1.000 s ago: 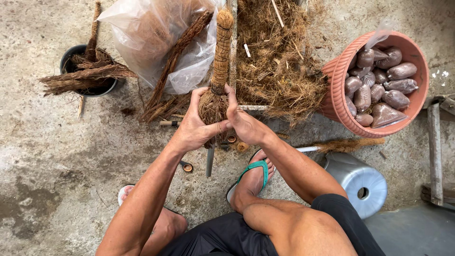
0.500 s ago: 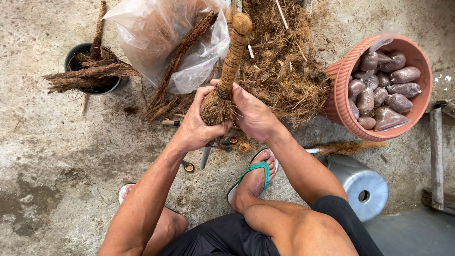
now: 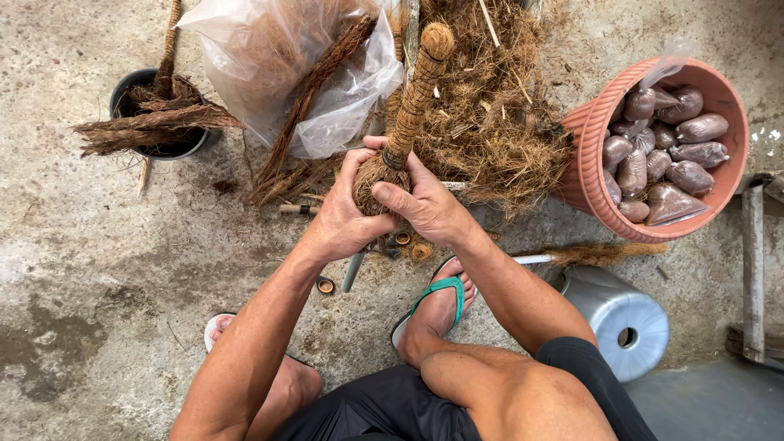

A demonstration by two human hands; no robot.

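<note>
Coir-wrapped pole [image 3: 412, 102] stands tilted between both hands, its rounded top leaning up and to the right over the heap of loose coconut fibre [image 3: 490, 122]. Its lower end swells into a shaggy fibre clump, and that is where it is gripped. The left hand [image 3: 343, 216] wraps the clump from the left with fingers curled tight against it; the right hand [image 3: 425, 204] clamps on from the right, thumb laid across the front. The two hands touch at the clump.

Behind the pole lies a clear plastic bag [image 3: 286, 65] with fibre sticks inside. A black pot [image 3: 155, 114] with bundled fibre sits well to the left. A terracotta-coloured pot [image 3: 588, 171] on the right holds small filled bags. A metal can [image 3: 625, 322] lies near the right knee. Small objects on the concrete below the hands may be rings or caps; they are too small to tell. A green sandal [image 3: 437, 298] sits under the hands.
</note>
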